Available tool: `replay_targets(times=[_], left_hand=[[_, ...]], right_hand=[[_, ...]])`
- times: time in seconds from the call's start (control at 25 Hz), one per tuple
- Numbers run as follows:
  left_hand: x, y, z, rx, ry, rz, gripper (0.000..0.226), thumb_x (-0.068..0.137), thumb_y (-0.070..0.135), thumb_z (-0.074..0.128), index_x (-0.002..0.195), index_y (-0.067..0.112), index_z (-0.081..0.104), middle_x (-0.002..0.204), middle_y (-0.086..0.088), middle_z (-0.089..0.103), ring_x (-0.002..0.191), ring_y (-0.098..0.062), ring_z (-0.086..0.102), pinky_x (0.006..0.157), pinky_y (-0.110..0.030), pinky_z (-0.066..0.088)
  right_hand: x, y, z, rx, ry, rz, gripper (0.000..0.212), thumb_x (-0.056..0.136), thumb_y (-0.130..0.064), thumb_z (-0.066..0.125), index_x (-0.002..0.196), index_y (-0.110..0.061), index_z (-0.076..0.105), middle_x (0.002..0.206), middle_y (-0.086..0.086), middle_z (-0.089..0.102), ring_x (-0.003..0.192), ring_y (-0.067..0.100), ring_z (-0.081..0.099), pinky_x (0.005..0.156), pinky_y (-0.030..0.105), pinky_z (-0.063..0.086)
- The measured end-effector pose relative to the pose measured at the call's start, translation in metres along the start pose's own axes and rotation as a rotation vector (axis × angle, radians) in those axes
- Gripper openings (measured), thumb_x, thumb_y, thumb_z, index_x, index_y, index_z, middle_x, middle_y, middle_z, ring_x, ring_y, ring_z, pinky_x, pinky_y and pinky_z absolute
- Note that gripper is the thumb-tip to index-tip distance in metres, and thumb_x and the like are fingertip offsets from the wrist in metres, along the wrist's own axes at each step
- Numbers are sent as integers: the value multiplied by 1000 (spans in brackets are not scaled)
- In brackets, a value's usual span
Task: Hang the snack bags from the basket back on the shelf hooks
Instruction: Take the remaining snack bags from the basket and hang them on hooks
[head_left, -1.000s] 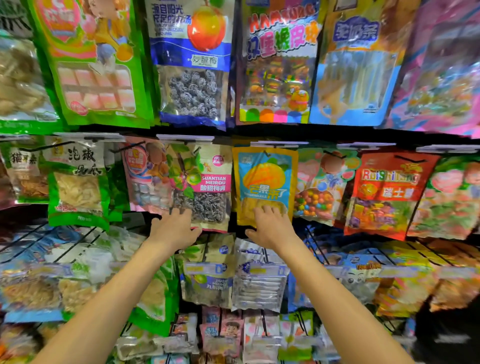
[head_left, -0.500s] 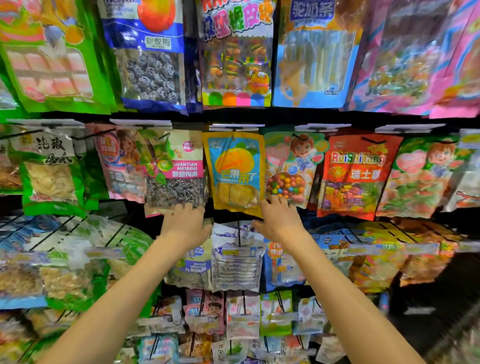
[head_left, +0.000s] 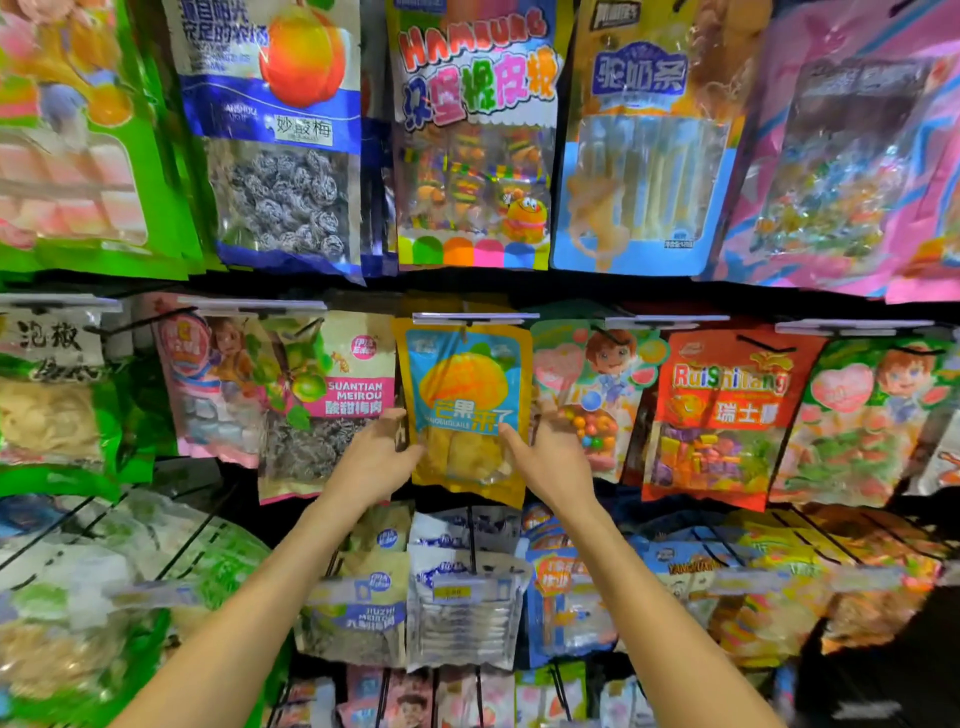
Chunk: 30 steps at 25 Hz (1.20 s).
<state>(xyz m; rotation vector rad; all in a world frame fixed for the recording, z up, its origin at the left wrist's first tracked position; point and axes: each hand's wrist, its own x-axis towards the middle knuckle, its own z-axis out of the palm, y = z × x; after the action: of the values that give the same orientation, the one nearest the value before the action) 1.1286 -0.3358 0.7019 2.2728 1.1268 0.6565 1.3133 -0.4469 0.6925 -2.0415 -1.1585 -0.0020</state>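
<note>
A yellow and blue mango snack bag (head_left: 464, 395) hangs on a hook under a white price strip (head_left: 475, 315) in the middle row of the shelf. My left hand (head_left: 376, 460) holds its left edge, thumb toward the front. My right hand (head_left: 553, 457) holds its right edge, with the thumb lying on the bag's front and the fingers behind. Both forearms reach up from the bottom of the view. The basket is not in view.
Left of the mango bag hangs a plum bag (head_left: 322, 405), and right of it a candy bag (head_left: 587, 400) and a red bag (head_left: 722, 415). Larger bags such as the Hamburg gummies (head_left: 475, 135) fill the row above. Small packets on wire hooks (head_left: 462, 597) hang below.
Both hands rose from the bottom edges of the hanging bags and closed in on the sides of the mango bag. The view shifted back toward the left.
</note>
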Motion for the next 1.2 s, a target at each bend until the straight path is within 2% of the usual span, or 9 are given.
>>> replay_targets(times=[0.16, 0.24, 0.36, 0.48, 0.6, 0.8, 0.92, 1.08, 1.2], left_hand=[[24, -7, 9, -275, 18, -48, 55, 96, 33, 59, 144, 19, 36, 120, 6, 50, 120, -21, 53, 87, -30, 43], [35, -15, 12, -424, 3, -81, 66, 92, 35, 64, 146, 17, 32, 132, 1, 48, 120, -22, 52, 99, -37, 46], [47, -16, 18, -548, 34, -98, 68, 94, 28, 64, 150, 13, 27, 139, -2, 43, 114, -24, 54, 101, -47, 48], [57, -17, 27, -456, 70, -82, 54, 99, 26, 56, 144, 8, 32, 128, 2, 45, 101, -12, 55, 78, -24, 51], [67, -20, 34, -388, 68, -80, 53, 95, 47, 53, 130, 11, 39, 129, -5, 52, 105, -15, 60, 77, -24, 52], [73, -18, 44, -353, 191, -27, 26, 99, 31, 53, 99, 7, 45, 71, -2, 44, 69, -19, 58, 62, -24, 50], [81, -22, 45, -320, 237, -66, 33, 97, 42, 53, 98, 10, 47, 66, -6, 44, 55, -20, 45, 52, -32, 33], [85, -20, 48, -220, 289, -56, 22, 99, 26, 56, 95, 14, 37, 69, -11, 51, 56, -23, 50, 47, -29, 31], [93, -18, 49, -186, 305, -55, 22, 99, 19, 56, 93, 15, 35, 66, -5, 47, 52, -17, 46, 43, -25, 25]], right_hand=[[13, 10, 22, 555, -89, 147, 82, 84, -57, 69, 149, -21, 35, 135, -5, 57, 110, 19, 63, 84, 32, 55], [19, 18, 36, 663, -93, 154, 73, 83, -56, 71, 142, -22, 46, 136, -4, 60, 120, 14, 60, 84, 24, 55], [29, 22, 43, 720, -95, 97, 48, 89, -48, 68, 130, -24, 60, 128, -8, 65, 116, 6, 61, 92, 27, 54], [35, 19, 42, 760, -80, 33, 20, 96, -31, 64, 114, -25, 68, 112, -11, 72, 103, 1, 66, 84, 20, 54], [47, 19, 47, 785, -82, 72, 18, 95, -32, 64, 111, -24, 68, 109, -10, 73, 102, 4, 67, 86, 23, 55], [63, 19, 50, 768, -40, 63, 12, 96, -27, 64, 103, -20, 69, 101, -9, 73, 86, -6, 67, 72, 13, 50], [69, 18, 55, 721, -8, 83, 16, 95, -32, 64, 101, -18, 68, 96, -8, 72, 84, 0, 67, 65, 8, 47], [81, 16, 57, 619, 14, 139, 26, 93, -44, 63, 91, -18, 62, 77, -5, 61, 66, 6, 54, 56, 16, 43], [88, 12, 58, 560, 11, 201, 62, 93, -50, 60, 137, -7, 51, 117, 10, 64, 96, 18, 60, 82, 30, 49]])
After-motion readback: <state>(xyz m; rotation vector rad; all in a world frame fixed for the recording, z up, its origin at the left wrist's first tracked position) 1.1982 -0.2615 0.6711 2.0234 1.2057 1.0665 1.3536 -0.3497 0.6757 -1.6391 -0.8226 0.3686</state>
